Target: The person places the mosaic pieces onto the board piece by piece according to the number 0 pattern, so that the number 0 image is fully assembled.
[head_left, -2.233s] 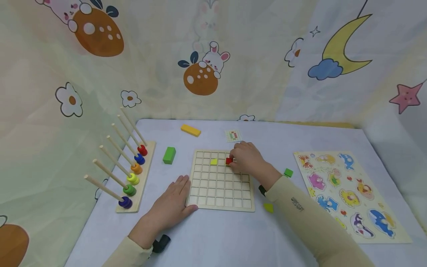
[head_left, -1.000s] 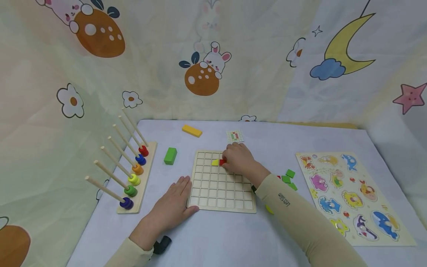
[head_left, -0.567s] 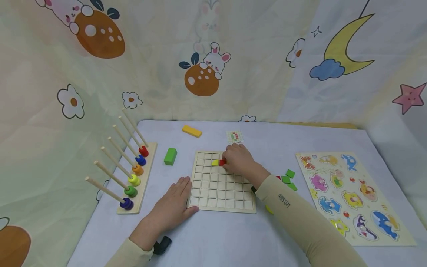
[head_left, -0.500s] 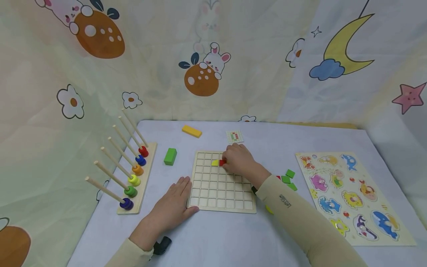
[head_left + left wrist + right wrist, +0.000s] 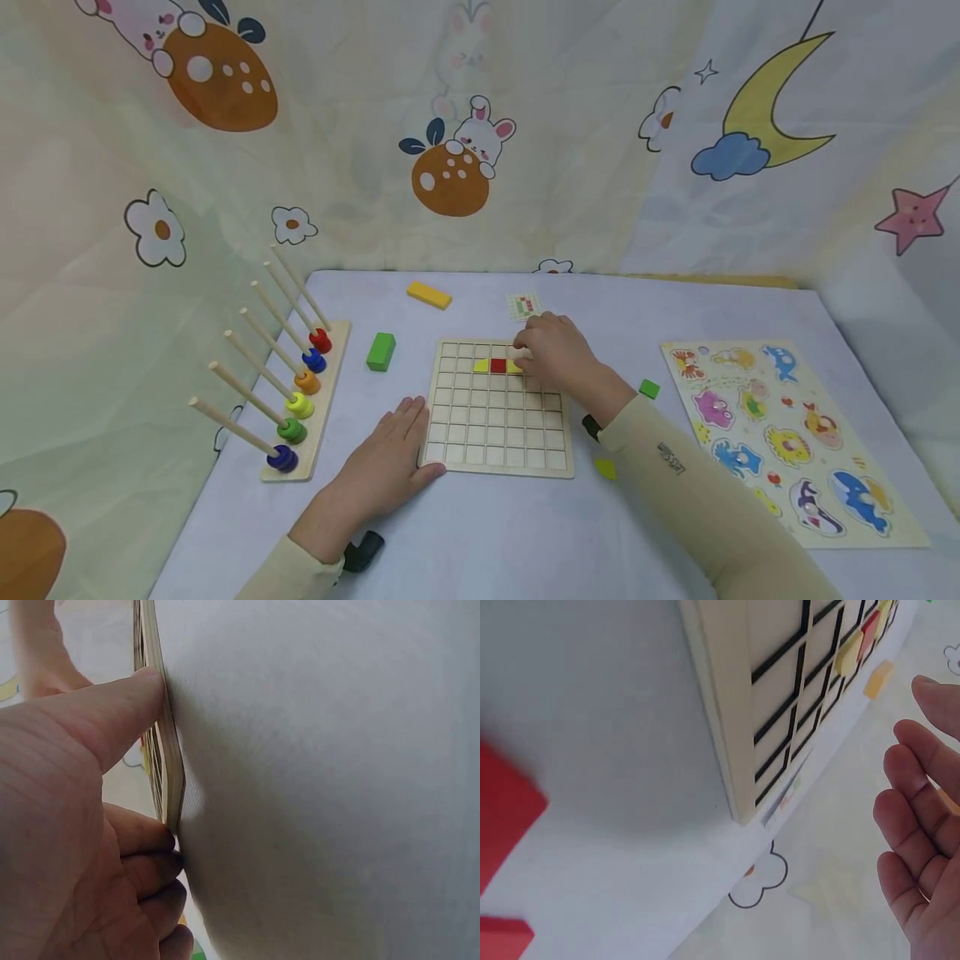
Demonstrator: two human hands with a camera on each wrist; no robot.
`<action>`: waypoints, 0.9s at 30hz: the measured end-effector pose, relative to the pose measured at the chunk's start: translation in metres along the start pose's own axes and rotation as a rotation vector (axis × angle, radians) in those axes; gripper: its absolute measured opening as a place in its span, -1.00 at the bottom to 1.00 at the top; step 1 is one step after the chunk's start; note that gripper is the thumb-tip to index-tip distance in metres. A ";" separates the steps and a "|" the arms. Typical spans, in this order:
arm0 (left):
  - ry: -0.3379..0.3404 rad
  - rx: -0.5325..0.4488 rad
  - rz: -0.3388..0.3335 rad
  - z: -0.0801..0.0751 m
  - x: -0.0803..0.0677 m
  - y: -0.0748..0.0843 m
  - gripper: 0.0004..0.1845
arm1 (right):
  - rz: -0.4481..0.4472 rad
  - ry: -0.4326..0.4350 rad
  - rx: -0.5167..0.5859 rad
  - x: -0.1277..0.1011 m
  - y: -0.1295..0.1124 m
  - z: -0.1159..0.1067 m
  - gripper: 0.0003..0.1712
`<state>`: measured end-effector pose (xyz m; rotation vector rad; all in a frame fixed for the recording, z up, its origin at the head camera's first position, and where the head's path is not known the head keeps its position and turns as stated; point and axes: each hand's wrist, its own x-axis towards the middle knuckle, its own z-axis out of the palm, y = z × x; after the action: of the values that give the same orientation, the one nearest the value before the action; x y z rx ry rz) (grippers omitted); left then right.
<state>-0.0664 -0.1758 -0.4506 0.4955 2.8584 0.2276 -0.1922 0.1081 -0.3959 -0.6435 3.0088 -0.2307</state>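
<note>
A square wooden grid board (image 5: 480,433) lies on the white table. In one of its upper rows sit a yellow square (image 5: 481,366), a red square (image 5: 498,366) and, at the right hand's fingertips, a second yellow square (image 5: 513,367). My right hand (image 5: 553,354) is over the board's upper right; the right wrist view shows its fingers (image 5: 907,814) loosely bent, with nothing between them and that yellow piece (image 5: 848,654) a little apart from them. My left hand (image 5: 386,450) rests flat along the board's left side, its thumb (image 5: 124,712) against the near edge.
Left stands a peg rack (image 5: 322,400) with coloured rings. A green block (image 5: 381,352), a yellow block (image 5: 429,294) and a pattern card (image 5: 522,305) lie behind. To the right are a green tile (image 5: 648,388), a yellow tile (image 5: 604,468), red pieces (image 5: 506,814) and an animal puzzle board (image 5: 750,408).
My right hand first slid the red square left beside the yellow one, then let go and shifted right. A second yellow square now shows to the red one's right. The left hand has stayed put.
</note>
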 end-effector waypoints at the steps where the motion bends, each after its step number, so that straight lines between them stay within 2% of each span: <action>1: -0.001 0.001 0.001 0.000 0.000 0.000 0.05 | 0.007 0.003 0.002 -0.002 0.002 -0.002 -0.67; 15: -0.005 -0.004 0.009 -0.002 0.000 -0.001 0.04 | 0.043 0.111 -0.015 -0.035 0.033 -0.022 -0.66; 27: -0.005 -0.019 0.011 -0.002 0.000 -0.001 0.04 | 0.075 0.124 0.007 -0.057 0.054 -0.020 -0.66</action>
<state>-0.0674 -0.1766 -0.4485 0.5074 2.8470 0.2547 -0.1639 0.1833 -0.3833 -0.5330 3.1413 -0.2878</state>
